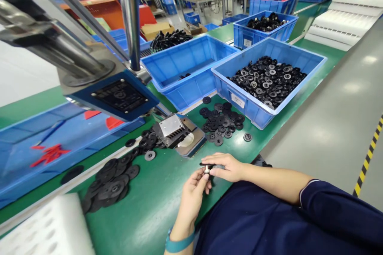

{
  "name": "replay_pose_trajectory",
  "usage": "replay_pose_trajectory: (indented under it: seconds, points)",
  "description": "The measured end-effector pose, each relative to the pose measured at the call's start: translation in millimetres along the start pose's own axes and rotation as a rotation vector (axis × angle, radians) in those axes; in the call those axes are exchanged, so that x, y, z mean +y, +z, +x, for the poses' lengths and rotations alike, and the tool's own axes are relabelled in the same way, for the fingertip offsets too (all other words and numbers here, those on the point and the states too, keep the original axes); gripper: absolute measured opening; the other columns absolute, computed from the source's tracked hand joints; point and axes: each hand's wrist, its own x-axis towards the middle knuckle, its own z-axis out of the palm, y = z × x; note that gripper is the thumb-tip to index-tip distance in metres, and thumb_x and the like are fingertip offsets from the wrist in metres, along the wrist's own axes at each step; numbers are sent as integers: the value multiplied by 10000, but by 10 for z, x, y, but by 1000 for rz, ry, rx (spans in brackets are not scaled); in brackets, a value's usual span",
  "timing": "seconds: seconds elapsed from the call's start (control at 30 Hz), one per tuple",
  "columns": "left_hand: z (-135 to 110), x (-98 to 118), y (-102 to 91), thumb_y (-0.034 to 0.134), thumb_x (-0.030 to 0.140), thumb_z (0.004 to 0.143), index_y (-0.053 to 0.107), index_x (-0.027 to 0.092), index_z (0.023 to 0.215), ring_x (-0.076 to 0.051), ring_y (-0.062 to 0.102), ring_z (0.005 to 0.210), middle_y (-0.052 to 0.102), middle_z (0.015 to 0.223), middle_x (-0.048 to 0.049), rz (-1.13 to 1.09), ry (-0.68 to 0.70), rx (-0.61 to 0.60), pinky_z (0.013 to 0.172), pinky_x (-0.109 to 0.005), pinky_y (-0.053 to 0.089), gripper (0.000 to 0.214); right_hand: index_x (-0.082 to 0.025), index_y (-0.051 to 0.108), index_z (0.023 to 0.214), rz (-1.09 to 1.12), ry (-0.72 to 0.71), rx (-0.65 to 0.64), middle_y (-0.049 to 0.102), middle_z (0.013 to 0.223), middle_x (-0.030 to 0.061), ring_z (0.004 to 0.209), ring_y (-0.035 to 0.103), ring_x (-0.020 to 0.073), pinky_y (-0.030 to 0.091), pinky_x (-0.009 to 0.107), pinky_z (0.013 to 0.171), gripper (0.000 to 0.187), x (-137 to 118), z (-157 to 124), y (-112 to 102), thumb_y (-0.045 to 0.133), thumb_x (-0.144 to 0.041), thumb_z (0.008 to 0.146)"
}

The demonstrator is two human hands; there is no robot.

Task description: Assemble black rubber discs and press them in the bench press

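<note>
My left hand [193,193], with a teal band on its wrist, is closed, its thumb and fingers pinching a small white pin-like part [206,169]. My right hand [229,167] meets it from the right, fingers curved over a dark round disc [204,164]. A greyish piece [219,166] shows between the right thumb and fingers; its kind is partly hidden. Both hands are together above the green bench, just in front of a press fixture [191,137]. Beyond them lies a heap of small black discs [221,121].
A press head [119,93] overhangs the fixture. Larger black discs [112,187] are piled at left, near a white foam block [44,227]. Behind stand a blue bin of black discs [269,113] and another blue bin [185,91]. Red pieces [49,155] lie in a blue tray [18,167].
</note>
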Motion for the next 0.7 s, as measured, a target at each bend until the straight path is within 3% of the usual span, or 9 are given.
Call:
replay_pose_trajectory:
  seconds: [0.3,0.5,0.6,0.7]
  points:
    - [8,-60,7,772,692,794,552,52,1174,-102,464,612,552,705,-5,-243,-73,29,568,-242,390,776,-109,623,1400,-14,-88,-40,639,1369,159,1343,590,213,437,368,1127,497,63,-35,10,653,-410,1006]
    - [25,-122,9,811,566,825,578,50,1196,-85,503,672,665,1021,-122,-330,-47,21,603,-250,441,677,-56,644,1348,-62,-227,-3,681,1267,196,1280,633,251,494,387,1103,560,90,11,69,738,-428,940]
    - [46,-89,-21,760,537,893,528,98,1200,-112,569,736,654,1047,-112,-345,23,19,633,-261,479,584,-66,638,1359,-114,-227,54,640,1330,226,1306,606,267,463,437,1136,572,-218,156,-78,683,-487,975]
    - [59,-41,-69,672,573,952,448,162,1225,-128,602,716,634,1117,-101,-311,122,86,576,-275,485,542,-115,584,1421,-45,-259,128,686,1216,176,1151,658,222,526,396,1030,564,-824,236,-433,564,-528,1038]
